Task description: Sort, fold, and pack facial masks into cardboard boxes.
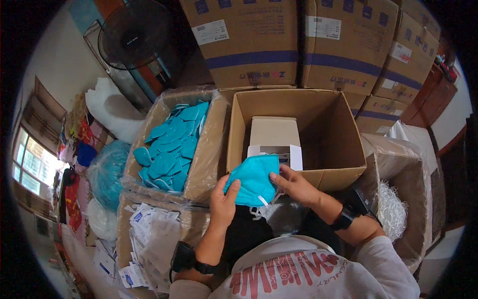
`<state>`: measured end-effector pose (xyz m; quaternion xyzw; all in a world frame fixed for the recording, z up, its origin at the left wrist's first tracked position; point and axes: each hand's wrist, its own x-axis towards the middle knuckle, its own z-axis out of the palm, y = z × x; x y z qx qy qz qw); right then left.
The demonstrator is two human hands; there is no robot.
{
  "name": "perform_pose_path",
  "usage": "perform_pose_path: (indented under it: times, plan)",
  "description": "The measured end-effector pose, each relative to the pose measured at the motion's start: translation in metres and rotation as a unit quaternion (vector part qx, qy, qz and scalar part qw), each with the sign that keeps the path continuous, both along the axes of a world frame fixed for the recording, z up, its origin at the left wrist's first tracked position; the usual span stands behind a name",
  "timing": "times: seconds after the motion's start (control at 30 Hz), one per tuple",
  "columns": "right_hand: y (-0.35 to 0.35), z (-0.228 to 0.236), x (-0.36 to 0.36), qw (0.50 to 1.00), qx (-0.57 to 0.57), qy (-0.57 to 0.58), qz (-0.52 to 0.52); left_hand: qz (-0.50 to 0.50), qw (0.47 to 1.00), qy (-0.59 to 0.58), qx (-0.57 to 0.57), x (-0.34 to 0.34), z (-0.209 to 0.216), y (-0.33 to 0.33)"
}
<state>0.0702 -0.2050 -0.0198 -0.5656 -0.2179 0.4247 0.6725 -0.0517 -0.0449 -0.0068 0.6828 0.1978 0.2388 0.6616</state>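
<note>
A teal folded face mask [254,180] is held up in front of me, between my two hands. My left hand [223,202] grips its left edge, with the thumb on the near face. At its right edge my right hand [295,186] pinches it between thumb and fingers. A small white tag and a pale strap loop show at the mask's lower edge. Just beyond it, a small white carton [274,130] with its front flaps open stands inside a large open cardboard box [332,174]. The mask partly covers the carton's opening.
A plastic-lined box holds many teal masks [172,144] at left. Below it, another box contains printed packets [152,234]. White straps [392,212] fill part of a box at right. Stacked cartons [251,45] and a fan [134,36] stand behind; bulging bags [109,172] lie far left.
</note>
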Motion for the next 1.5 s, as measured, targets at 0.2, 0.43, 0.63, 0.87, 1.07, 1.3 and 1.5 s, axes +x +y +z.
perform_pose_path:
  times: [0.2, 0.43, 0.63, 0.87, 1.07, 1.3, 1.5]
  plan:
    - [0.001, -0.034, 0.005, 0.997, 0.003, -0.007, 0.082, -0.032, 0.997, -0.009, -0.063, -0.004, 0.004, 0.005]
    - [0.002, -0.015, -0.008, 0.932, -0.094, -0.341, 0.077, 0.053, 0.927, 0.067, 0.365, 0.000, 0.014, 0.010]
    - [0.001, -0.014, -0.014, 0.802, 0.043, -0.589, 0.090, -0.171, 0.798, -0.010, 0.577, 0.030, 0.042, -0.037]
    - [-0.020, -0.006, -0.025, 0.907, -0.054, -0.369, 0.197, -0.232, 0.801, 0.097, 0.543, 0.038, 0.020, -0.026]
    - [-0.053, 0.020, 0.010, 0.912, -0.142, -0.293, 0.250, -0.172, 0.867, 0.150, 0.442, 0.015, 0.037, 0.035]
    - [-0.051, 0.026, 0.024, 0.853, -0.207, -0.386, 0.285, -0.443, 0.791, 0.284, 0.311, -0.033, 0.025, 0.032]
    - [-0.032, -0.031, -0.011, 0.873, -0.144, -0.421, 0.200, -0.478, 0.858, 0.132, 0.132, -0.045, 0.007, -0.016]
